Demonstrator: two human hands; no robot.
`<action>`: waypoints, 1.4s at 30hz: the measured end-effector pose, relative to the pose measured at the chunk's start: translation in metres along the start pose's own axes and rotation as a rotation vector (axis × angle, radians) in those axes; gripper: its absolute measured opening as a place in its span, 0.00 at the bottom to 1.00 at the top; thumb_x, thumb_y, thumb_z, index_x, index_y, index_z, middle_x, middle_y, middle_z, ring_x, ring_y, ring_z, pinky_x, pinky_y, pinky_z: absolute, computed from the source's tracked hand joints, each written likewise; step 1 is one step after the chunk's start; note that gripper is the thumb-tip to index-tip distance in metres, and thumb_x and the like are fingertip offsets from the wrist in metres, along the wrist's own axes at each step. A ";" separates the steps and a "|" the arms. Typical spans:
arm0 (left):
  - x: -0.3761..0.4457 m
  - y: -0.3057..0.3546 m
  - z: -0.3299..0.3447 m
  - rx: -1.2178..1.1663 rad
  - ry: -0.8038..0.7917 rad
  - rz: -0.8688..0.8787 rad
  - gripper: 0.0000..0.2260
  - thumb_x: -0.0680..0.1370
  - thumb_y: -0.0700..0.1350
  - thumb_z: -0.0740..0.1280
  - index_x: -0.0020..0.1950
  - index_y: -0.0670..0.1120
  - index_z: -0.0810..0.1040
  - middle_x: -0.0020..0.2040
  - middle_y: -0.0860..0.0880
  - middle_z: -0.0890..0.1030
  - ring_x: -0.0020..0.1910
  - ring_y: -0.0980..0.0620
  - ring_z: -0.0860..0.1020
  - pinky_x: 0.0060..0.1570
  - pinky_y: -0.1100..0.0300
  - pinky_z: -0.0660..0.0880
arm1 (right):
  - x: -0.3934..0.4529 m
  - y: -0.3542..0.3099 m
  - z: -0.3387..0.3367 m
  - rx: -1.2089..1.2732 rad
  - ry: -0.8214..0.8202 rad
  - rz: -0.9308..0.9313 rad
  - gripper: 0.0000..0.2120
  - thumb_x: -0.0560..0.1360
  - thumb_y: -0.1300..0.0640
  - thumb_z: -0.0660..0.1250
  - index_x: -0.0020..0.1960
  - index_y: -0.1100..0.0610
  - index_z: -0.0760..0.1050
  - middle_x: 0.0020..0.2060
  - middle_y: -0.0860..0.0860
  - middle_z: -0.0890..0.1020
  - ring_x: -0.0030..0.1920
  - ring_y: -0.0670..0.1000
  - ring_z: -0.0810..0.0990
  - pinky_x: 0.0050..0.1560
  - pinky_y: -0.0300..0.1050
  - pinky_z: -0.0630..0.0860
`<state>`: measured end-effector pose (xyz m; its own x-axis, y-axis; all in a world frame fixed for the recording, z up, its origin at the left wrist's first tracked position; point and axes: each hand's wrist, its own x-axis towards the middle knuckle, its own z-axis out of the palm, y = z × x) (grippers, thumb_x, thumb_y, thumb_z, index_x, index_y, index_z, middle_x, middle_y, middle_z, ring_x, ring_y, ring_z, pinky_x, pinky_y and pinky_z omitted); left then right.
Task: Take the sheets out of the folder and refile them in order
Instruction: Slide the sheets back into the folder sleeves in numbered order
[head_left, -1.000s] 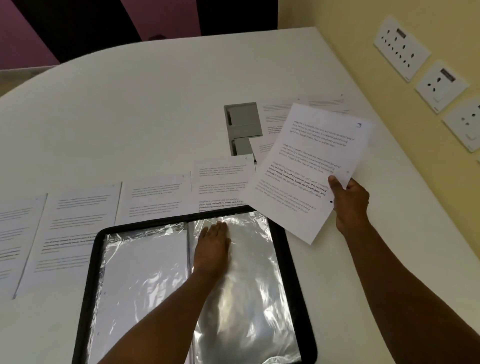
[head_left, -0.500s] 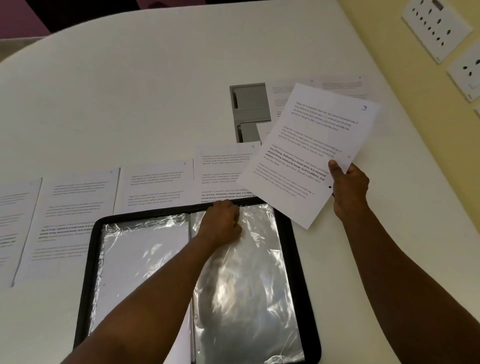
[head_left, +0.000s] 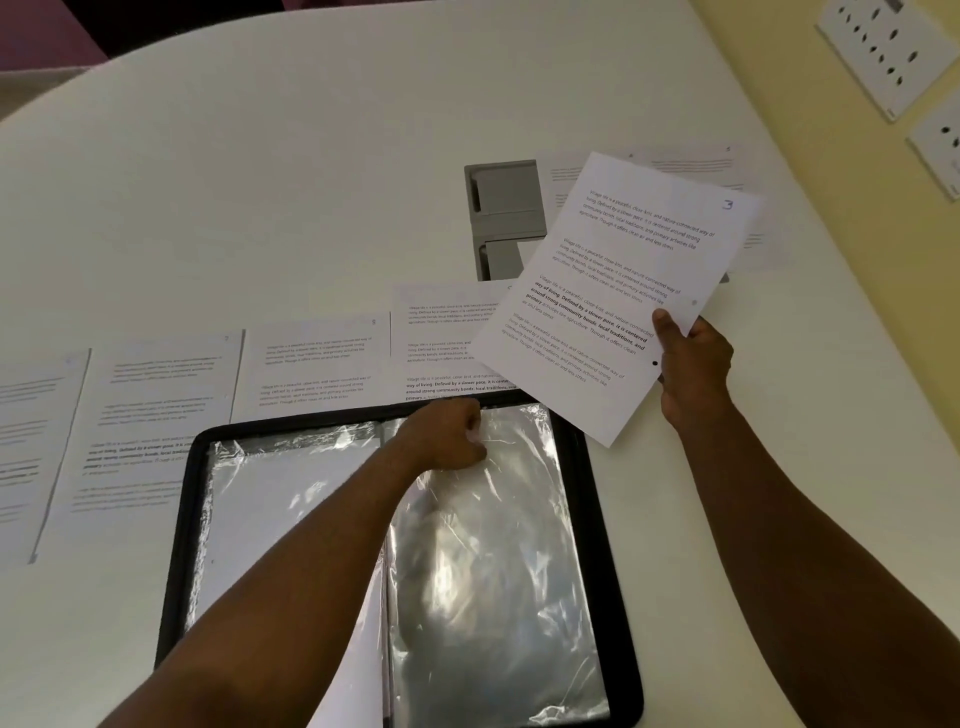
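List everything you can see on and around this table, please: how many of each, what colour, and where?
Held sheet: one, white, marked 3, lifted over the table's right side.
Loose sheets: at least six, white with print, in a row beyond the folder and near the grey box.
Folder: one, black, open, near edge.
Plastic sleeves: two showing, clear, inside the folder.
Grey box: one, set into the tabletop.
Table: one, white.
Wall sockets: at least two, white, yellow wall at right.
Left hand: grips the right sleeve's top edge.
Right hand: holds the held sheet.
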<state>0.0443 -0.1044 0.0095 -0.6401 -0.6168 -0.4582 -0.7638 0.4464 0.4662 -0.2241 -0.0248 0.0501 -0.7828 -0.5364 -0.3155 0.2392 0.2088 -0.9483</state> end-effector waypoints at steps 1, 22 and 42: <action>-0.001 0.000 -0.003 0.010 -0.022 -0.001 0.11 0.70 0.47 0.72 0.48 0.48 0.73 0.45 0.51 0.76 0.46 0.49 0.76 0.44 0.57 0.73 | 0.001 0.000 0.001 0.009 0.002 0.001 0.04 0.77 0.57 0.69 0.49 0.50 0.80 0.47 0.48 0.85 0.49 0.52 0.84 0.53 0.57 0.81; -0.010 -0.019 -0.015 -0.118 0.134 0.055 0.05 0.73 0.47 0.74 0.46 0.47 0.84 0.47 0.51 0.83 0.48 0.52 0.79 0.52 0.51 0.77 | 0.010 -0.004 0.021 0.006 0.024 -0.015 0.04 0.78 0.55 0.68 0.52 0.51 0.78 0.47 0.48 0.84 0.47 0.51 0.84 0.44 0.47 0.81; -0.011 -0.001 0.015 0.022 0.414 0.088 0.10 0.76 0.41 0.66 0.57 0.47 0.79 0.47 0.47 0.85 0.48 0.46 0.81 0.47 0.56 0.74 | -0.005 -0.026 0.118 0.299 -0.118 0.022 0.03 0.77 0.57 0.69 0.47 0.50 0.80 0.47 0.50 0.84 0.49 0.50 0.83 0.53 0.55 0.81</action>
<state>0.0508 -0.0886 0.0025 -0.6192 -0.7819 -0.0725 -0.7119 0.5201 0.4718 -0.1584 -0.1236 0.0718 -0.7074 -0.6293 -0.3218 0.4276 -0.0185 -0.9038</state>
